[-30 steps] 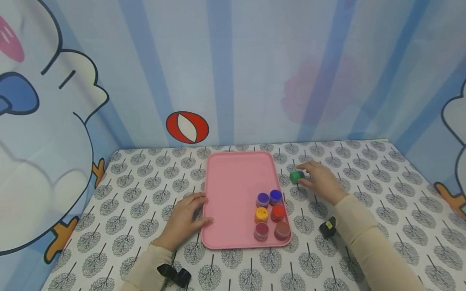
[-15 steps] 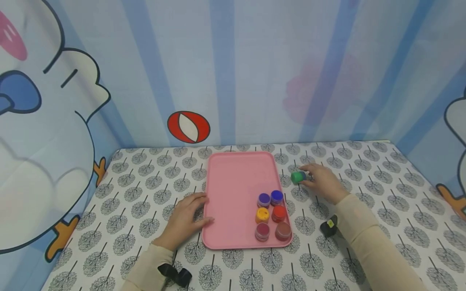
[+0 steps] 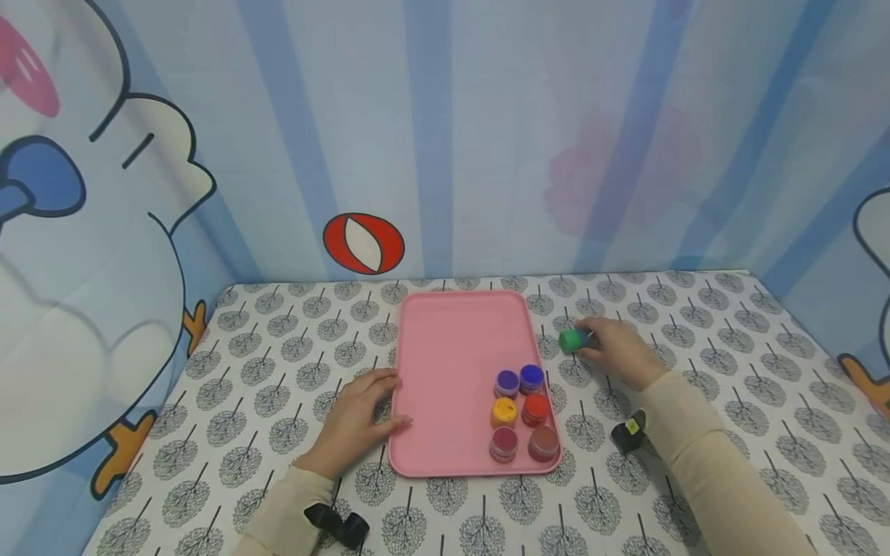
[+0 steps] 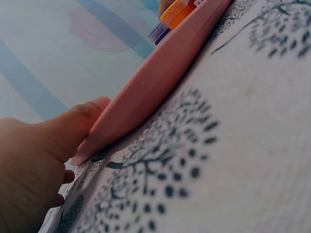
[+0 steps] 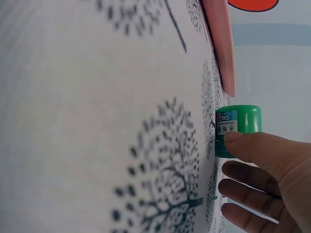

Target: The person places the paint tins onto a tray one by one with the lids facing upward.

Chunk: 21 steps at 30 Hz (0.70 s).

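Beyond the tray's right edge, my right hand [image 3: 619, 351] pinches a small green-lidded paint jar [image 3: 572, 340] bearing a printed label. In the right wrist view the thumb [image 5: 238, 143] presses the jar's side, while several other fingers are bent below it; the index finger is mostly hidden behind the jar. The jar is at or just above the cloth; I cannot tell which. My left hand [image 3: 354, 421] rests at the left edge of the pink tray [image 3: 445, 347], fingers relaxed. Its thumb [image 4: 90, 109] lies over the rim in the left wrist view.
On the tray's right part stand several jars in pairs: a purple jar [image 3: 507, 384], a blue jar [image 3: 531, 378], a yellow jar [image 3: 504, 412], a red jar [image 3: 535, 409], a dark red jar [image 3: 504, 444] and a brown jar [image 3: 544, 443]. A tree-print cloth [image 3: 299, 332] covers the table.
In my right hand the green-lidded jar has turned slightly, so its lid shows more. The fingers have drawn closer round it. My left hand and the tray look the same.
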Tool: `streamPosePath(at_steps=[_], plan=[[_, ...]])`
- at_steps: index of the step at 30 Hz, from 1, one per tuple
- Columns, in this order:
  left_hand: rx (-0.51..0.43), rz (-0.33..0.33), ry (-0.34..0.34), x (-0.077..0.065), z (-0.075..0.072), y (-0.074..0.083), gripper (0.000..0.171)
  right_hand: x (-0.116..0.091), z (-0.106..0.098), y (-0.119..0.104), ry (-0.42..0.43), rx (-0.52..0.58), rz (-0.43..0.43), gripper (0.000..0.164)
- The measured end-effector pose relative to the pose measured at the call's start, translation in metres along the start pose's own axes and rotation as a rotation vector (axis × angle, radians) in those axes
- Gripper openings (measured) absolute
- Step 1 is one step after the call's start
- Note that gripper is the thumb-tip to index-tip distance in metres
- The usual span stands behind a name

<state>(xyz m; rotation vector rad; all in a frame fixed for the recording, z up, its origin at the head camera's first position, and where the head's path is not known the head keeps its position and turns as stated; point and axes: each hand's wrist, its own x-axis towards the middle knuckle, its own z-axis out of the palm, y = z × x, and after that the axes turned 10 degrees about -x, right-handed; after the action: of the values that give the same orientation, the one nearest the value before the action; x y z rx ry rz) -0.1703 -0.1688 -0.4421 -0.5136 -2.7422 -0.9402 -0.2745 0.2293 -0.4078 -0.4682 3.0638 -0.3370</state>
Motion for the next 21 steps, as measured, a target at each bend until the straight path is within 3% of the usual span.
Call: streamPosePath(at_steps=[11, 21], plan=[[0.008, -0.003, 0.0, -0.0002, 0.0008, 0.0001, 0.06, -0.0024, -0.0051, -0.0042, -0.01, -0.005, 0.002, 0.045], [-0.002, -0.015, -0.012, -0.0003, 0.0, 0.0017, 0.06, -0.0036, -0.0063, -0.0068, 0.028, 0.017, -0.021, 0.042]])
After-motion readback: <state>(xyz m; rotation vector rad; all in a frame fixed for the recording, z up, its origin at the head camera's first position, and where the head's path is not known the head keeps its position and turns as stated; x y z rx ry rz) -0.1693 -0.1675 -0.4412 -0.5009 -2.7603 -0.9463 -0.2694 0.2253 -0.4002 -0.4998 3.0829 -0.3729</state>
